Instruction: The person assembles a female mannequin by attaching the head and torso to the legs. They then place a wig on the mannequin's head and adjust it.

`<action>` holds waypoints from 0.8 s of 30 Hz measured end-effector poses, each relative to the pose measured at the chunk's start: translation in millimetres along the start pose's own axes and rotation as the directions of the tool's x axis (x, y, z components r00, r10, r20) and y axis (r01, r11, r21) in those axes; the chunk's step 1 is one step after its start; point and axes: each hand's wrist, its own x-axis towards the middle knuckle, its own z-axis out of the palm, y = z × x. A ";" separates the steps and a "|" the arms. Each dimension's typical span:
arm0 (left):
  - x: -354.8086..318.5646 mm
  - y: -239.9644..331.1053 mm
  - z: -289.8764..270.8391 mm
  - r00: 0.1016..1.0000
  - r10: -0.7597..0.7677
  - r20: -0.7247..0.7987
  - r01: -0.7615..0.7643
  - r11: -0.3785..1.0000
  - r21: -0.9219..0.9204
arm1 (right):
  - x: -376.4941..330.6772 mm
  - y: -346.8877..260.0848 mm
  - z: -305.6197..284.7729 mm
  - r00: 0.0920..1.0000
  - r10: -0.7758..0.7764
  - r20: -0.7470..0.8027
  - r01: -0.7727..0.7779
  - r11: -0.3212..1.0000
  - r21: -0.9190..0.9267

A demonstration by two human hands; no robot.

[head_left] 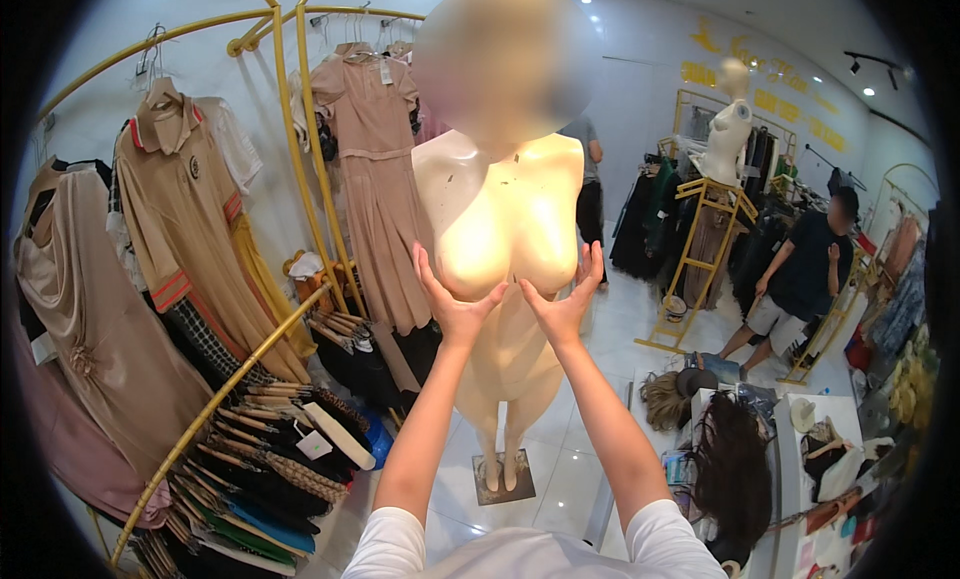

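Observation:
A cream mannequin stands upright right in front of me, unclothed, with no arms. Its surface shows small dark chips on the upper chest, and its head is blurred. My left hand cups the left underside of its chest, thumb inward and fingers up along the outer side. Mirroring that on the right, my right hand has its thumb near the middle and fingers curved up the outer side. Both hands hold the mannequin from below the chest. Its feet stand on a dark square base.
Gold clothing racks with a beige dress, a tan polo dress and several folded trousers on hangers fill the left. At right are a dark wig, a gold stand bearing a white torso, and a person in dark clothes.

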 end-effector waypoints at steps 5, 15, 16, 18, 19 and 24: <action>25.7 17.3 3.2 0.980 0.192 -0.058 -0.178 0.965 0.191 | 32.8 -32.2 0.9 0.953 -0.297 0.064 0.302 0.900 -0.315; 33.5 15.1 7.9 0.973 0.221 -0.060 -0.192 0.930 0.313 | 33.3 -27.2 14.3 0.945 -0.315 0.088 0.323 0.855 -0.406; 33.8 19.3 9.5 0.971 0.232 -0.061 -0.202 0.928 0.312 | 33.8 -25.7 13.3 0.940 -0.326 0.098 0.335 0.835 -0.436; 36.0 24.0 7.8 0.972 0.230 -0.038 -0.205 0.922 0.328 | 36.0 -24.5 12.5 0.935 -0.339 0.105 0.347 0.814 -0.465; 35.3 25.0 7.7 0.977 0.211 -0.025 -0.192 0.927 0.322 | 35.9 -23.3 11.7 0.935 -0.339 0.106 0.347 0.813 -0.468; 35.8 23.6 9.1 0.975 0.223 0.008 -0.209 0.900 0.382 | 37.3 -22.1 10.1 0.960 -0.269 0.073 0.271 0.843 -0.464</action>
